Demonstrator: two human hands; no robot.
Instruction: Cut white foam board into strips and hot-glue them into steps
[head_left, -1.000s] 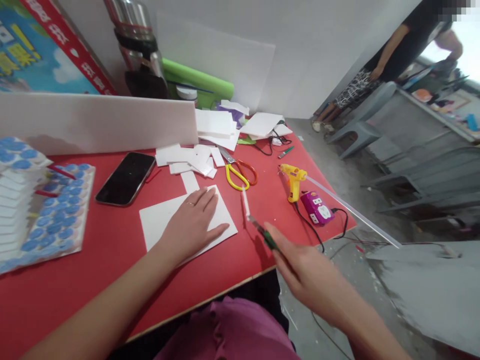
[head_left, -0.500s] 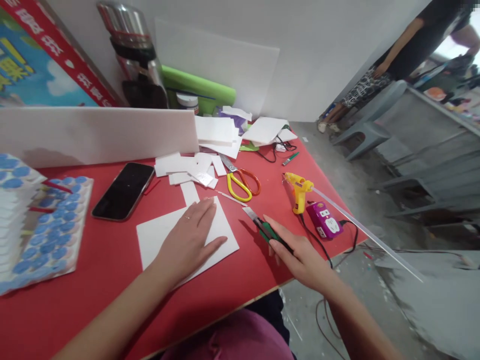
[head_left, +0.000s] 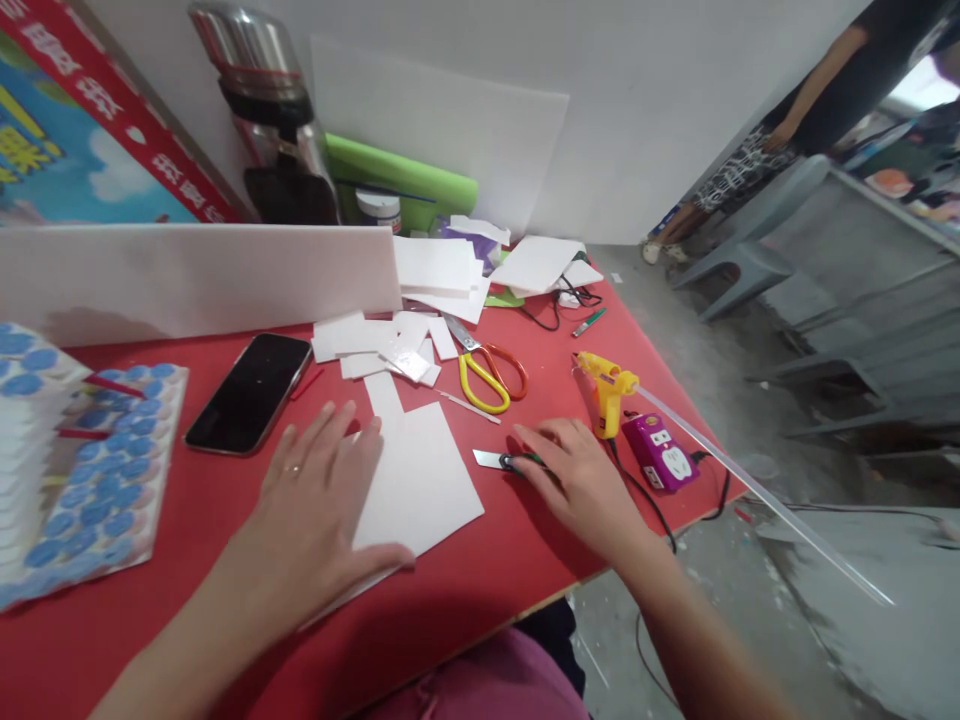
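Observation:
A white foam board piece (head_left: 420, 480) lies flat on the red table near its front edge. My left hand (head_left: 322, 500) is over its left part with fingers spread; I cannot tell how firmly it touches. To the right, a utility knife (head_left: 491, 459) lies low at the tabletop, its blade out and pointing left. My right hand (head_left: 577, 480) covers its green and black handle, thumb and forefinger on either side. A narrow white strip (head_left: 384, 393) sits just behind the board, and a thin sliver (head_left: 469, 407) lies beyond the knife.
Scissors (head_left: 487, 378) and white offcuts (head_left: 375, 338) are behind the board. A yellow glue gun (head_left: 609, 385) with a long glue stick and a purple power socket (head_left: 661, 455) stand right. At left are a phone (head_left: 249, 393) and a blue-dotted model (head_left: 112, 480). A person (head_left: 817, 90) stands far right.
My left hand has lifted and shifted left across the board, its fingers spreading. My right hand has turned and lowered the utility knife to the tabletop.

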